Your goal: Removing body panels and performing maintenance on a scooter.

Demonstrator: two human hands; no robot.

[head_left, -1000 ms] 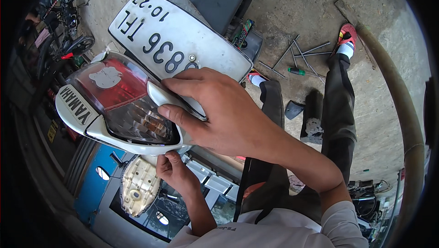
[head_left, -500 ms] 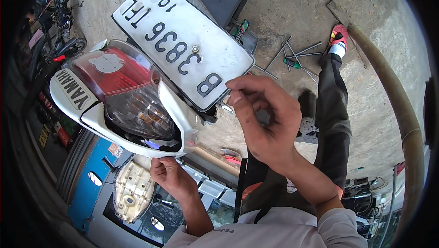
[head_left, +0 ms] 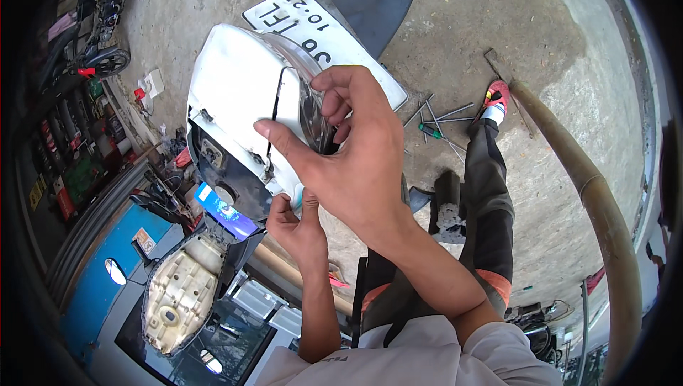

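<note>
Concrete floor is seen beyond the white tail fairing, its near corner pinched by the left hand, its right edge apparently straddled by the loosely spread right hand.

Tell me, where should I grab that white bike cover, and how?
Probably pinch the white cover by its narrow near end, coming from the person's side, where the left hand is: that end tapers, while the far part looks broad and smooth.
</note>
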